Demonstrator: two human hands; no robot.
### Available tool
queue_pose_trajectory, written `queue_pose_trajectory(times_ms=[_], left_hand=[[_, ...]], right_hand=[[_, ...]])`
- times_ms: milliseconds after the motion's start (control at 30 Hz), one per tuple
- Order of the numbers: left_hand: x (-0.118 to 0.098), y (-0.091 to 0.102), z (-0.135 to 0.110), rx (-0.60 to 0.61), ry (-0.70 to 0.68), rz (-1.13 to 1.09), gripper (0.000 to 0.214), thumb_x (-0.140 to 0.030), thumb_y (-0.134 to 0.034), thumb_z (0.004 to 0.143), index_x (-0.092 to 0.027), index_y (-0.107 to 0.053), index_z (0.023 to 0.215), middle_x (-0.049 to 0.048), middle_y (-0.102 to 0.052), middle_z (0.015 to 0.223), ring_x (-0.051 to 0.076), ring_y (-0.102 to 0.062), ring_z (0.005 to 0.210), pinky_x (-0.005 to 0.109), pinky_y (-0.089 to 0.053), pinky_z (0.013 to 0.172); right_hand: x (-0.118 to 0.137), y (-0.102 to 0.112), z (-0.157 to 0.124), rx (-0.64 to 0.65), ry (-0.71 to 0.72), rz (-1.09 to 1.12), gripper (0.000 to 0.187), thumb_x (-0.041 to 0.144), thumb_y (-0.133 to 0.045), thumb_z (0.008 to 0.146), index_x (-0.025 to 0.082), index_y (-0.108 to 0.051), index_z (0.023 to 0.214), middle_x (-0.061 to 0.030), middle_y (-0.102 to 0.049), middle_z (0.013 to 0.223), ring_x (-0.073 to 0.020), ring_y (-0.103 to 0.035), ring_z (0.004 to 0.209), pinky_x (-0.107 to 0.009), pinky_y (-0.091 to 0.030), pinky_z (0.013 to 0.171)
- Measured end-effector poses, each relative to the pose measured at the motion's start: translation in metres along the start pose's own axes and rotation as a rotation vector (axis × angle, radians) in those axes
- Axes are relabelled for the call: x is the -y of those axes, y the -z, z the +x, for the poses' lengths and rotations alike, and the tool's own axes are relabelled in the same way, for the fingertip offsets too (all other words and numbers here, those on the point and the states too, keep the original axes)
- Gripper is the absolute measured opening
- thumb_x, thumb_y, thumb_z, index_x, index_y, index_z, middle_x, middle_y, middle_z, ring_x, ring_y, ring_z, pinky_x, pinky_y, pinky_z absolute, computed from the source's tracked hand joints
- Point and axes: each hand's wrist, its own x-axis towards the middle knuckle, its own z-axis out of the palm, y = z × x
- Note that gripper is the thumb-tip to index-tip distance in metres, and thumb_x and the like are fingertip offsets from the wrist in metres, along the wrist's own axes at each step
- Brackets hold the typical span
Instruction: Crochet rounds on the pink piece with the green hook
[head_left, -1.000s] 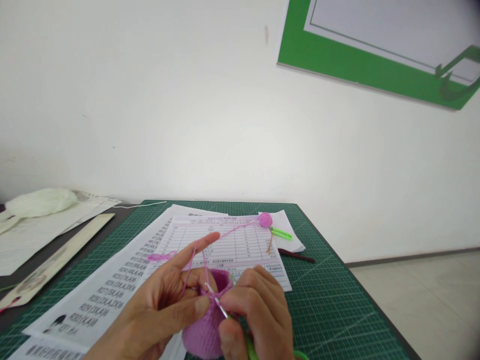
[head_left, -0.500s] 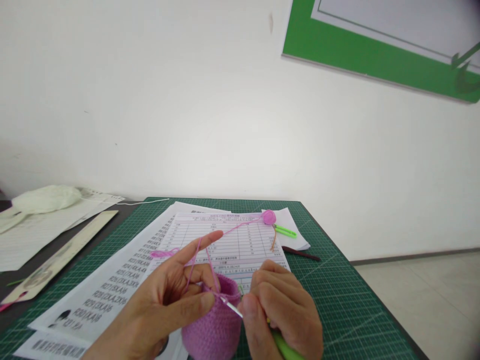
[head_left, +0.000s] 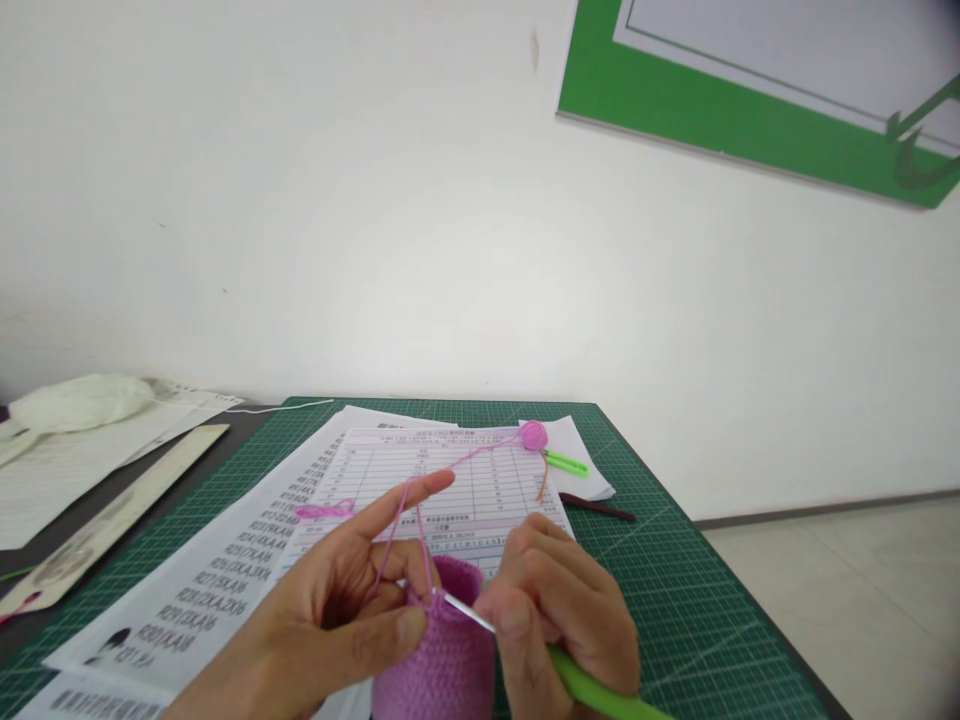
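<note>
My left hand (head_left: 352,610) pinches the rim of a pink crocheted piece (head_left: 435,670), shaped like a small cup with its opening upward. Its index finger stretches out with pink yarn (head_left: 480,452) looped over it, running back to a small pink yarn ball (head_left: 533,435). In my right hand (head_left: 562,610) is a crochet hook (head_left: 592,690) with a green handle and a silver shaft. The hook's tip meets the piece's rim beside my left fingertips, where yarn comes down from the index finger. The stitch at the tip is too small to make out.
Printed pattern sheets (head_left: 202,560) lie on a green cutting mat (head_left: 675,590). A light-green stitch marker (head_left: 566,463) and a dark brown strand (head_left: 598,507) lie near the yarn ball. Further left are a ruler-like strip (head_left: 120,515) and a pale yarn bundle (head_left: 82,402).
The crocheted piece has shifted slightly right and is more upright. My right hand has tilted the hook, showing more of its green handle. The left hand keeps its pinch.
</note>
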Motion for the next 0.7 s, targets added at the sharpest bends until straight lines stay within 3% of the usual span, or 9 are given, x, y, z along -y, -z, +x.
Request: queue_pose_trajectory(times_ms=[67,167,267,433,533,700], left_hand=[[0.001,0.003,0.000,-0.003,0.001,0.007,0.077,-0.029,-0.091,0.066,-0.034,-0.056,0.135,-0.0043,-0.066,0.067,0.008,-0.050,0.058,0.017,-0.034,0.054],[0.003,0.007,0.001,-0.007,0.000,0.021,0.080,-0.029,-0.091,0.066,-0.033,-0.054,0.137,-0.0033,-0.065,0.068,0.009,-0.050,0.058,0.018,-0.034,0.054],[0.005,0.008,0.002,-0.010,-0.013,0.043,0.083,-0.031,-0.090,0.065,-0.031,-0.052,0.139,-0.0020,-0.065,0.069,0.011,-0.053,0.060,0.020,-0.035,0.055],[0.007,0.001,0.004,-0.067,-0.083,0.109,0.077,-0.035,-0.086,0.071,-0.034,-0.050,0.140,-0.0014,-0.068,0.072,0.013,-0.055,0.059,0.022,-0.036,0.054],[0.009,-0.005,0.004,-0.107,-0.117,0.146,0.077,-0.035,-0.086,0.071,-0.037,-0.050,0.139,-0.0019,-0.068,0.072,0.011,-0.053,0.057,0.021,-0.033,0.051],[0.012,-0.017,0.004,-0.249,-0.191,0.212,0.077,-0.040,-0.089,0.065,-0.038,-0.055,0.134,-0.0046,-0.067,0.065,0.005,-0.032,0.046,0.017,-0.026,0.046]], right_hand=[[-0.001,0.000,0.001,-0.001,0.009,-0.039,0.040,0.033,-0.041,0.100,0.018,-0.048,0.063,0.0044,-0.044,0.051,-0.0073,-0.041,0.049,-0.025,-0.033,0.051],[-0.001,-0.001,0.002,0.068,-0.087,-0.040,0.035,0.032,-0.046,0.097,0.018,-0.052,0.066,0.0016,-0.053,0.061,-0.0096,-0.051,0.060,-0.026,-0.038,0.056],[0.000,-0.004,0.003,0.125,-0.142,0.005,0.034,0.024,-0.046,0.096,0.018,-0.046,0.062,0.0029,-0.048,0.058,-0.0087,-0.050,0.060,-0.023,-0.038,0.056],[-0.002,-0.009,0.000,0.071,-0.162,0.007,0.034,0.012,-0.044,0.091,0.018,-0.035,0.059,0.0039,-0.039,0.055,-0.0063,-0.044,0.054,-0.019,-0.035,0.050],[-0.005,-0.012,-0.004,0.030,-0.107,-0.037,0.032,0.008,-0.045,0.089,0.019,-0.032,0.061,0.0041,-0.037,0.055,-0.0070,-0.042,0.055,-0.021,-0.034,0.051],[-0.009,-0.015,-0.007,-0.046,0.084,-0.196,0.030,0.005,-0.046,0.088,0.019,-0.035,0.063,0.0026,-0.038,0.055,-0.0104,-0.037,0.057,-0.029,-0.029,0.052]])
